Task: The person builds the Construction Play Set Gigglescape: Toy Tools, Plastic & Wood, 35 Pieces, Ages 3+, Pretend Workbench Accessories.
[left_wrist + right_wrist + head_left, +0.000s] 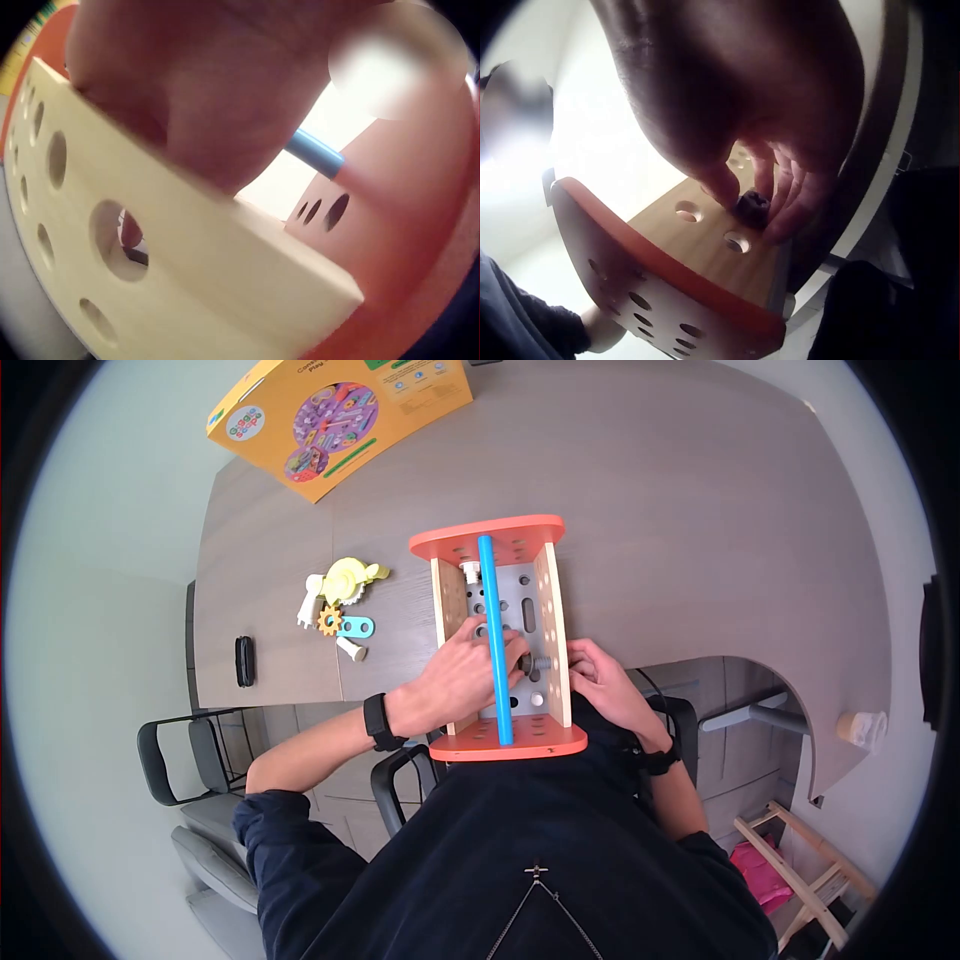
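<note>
A toy toolbox has orange-red ends (510,745), pale wooden side panels (555,630) and a blue bar (493,620) across its top. My left hand (455,675) reaches over the left panel under the bar, its fingers at a dark round piece (525,663) on a grey threaded bolt (543,664) inside. In the left wrist view that hand (202,90) hides the piece. Outside the right panel is my right hand (608,685); the right wrist view shows this hand (765,112) pinching a dark bolt head (754,208) against the wood. A white piece (470,572) sits inside, top left.
Left of the toolbox lie yellow toy parts (346,580), an orange gear (330,621), a teal strip (357,627) and a cream screw (351,650). A black case (244,662) is farther left. A yellow box (400,410) stands at the back; the table's edge (690,658) curves at right.
</note>
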`<state>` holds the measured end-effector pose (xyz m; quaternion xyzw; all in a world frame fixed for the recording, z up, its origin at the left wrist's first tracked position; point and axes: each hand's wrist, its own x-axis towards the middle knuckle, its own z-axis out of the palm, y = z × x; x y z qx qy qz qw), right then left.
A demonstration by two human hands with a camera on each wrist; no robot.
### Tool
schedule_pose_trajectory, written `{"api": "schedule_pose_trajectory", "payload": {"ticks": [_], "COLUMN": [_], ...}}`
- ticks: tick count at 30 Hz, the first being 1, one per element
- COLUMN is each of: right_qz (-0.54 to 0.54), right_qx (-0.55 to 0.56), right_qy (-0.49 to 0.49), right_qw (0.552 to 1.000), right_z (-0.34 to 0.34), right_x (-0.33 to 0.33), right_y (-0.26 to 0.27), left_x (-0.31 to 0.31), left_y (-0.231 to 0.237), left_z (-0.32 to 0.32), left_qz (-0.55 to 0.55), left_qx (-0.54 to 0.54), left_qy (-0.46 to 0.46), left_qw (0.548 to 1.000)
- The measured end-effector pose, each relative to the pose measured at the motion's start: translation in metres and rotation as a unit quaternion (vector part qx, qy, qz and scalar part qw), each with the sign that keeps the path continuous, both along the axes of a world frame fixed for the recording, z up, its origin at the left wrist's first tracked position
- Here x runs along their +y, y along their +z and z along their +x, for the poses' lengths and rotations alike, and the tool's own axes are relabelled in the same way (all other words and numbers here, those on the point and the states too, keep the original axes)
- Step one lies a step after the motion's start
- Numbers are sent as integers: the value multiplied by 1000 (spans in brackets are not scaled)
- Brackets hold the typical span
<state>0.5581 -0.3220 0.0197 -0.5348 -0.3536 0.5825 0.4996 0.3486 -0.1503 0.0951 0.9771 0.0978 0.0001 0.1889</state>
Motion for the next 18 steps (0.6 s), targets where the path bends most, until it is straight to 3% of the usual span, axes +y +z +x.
{"api": "schedule_pose_trajectory", "payload": {"ticks": [5,8,18], "right_qz": [-8,3,-2], "right_qx": [21,-130,-78], "right_qy": [-4,21,-39], "right_qw": [1000,991,996], "right_z": [-5,-10,-22], "right_x": [-4,-3,-2], "right_y": [15,27,7], "left_x": [-1,-2,0], "left_y": [5,-4,1], "left_z": [2,2,6], "left_qz": [-1,22,11], "left_qx": [22,-12,81], "left_qy": [3,13,6], "left_qw": [1000,1000,997]}}
